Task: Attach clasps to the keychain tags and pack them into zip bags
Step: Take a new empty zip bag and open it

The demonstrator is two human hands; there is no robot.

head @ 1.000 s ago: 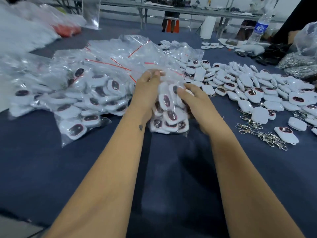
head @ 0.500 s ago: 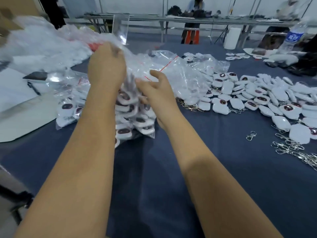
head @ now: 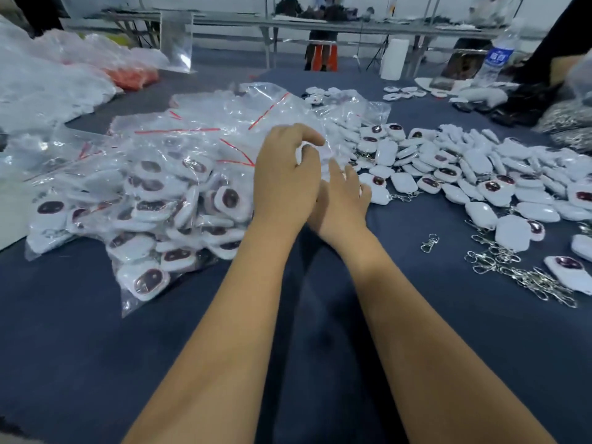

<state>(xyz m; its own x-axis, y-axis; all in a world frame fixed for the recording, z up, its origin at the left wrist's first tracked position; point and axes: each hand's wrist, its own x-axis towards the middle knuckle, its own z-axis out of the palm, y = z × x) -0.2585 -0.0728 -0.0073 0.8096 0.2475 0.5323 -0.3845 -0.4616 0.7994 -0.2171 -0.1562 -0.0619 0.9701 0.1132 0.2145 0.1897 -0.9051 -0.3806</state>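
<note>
Bag now dropped on packed bags at nine o'clock; both hands' grip released; loose tags at two o'clock remain.

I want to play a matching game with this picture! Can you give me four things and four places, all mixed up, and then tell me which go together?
Things:
1. water bottle
2. filled zip bags
3. lone clasp
4. orange bag

Places:
A. far left, among white plastic bags
B. far right, standing upright
C. left of the hands, piled up
D. alone on the blue cloth, right of the hands

Pairs: 1-B, 2-C, 3-D, 4-A
</note>
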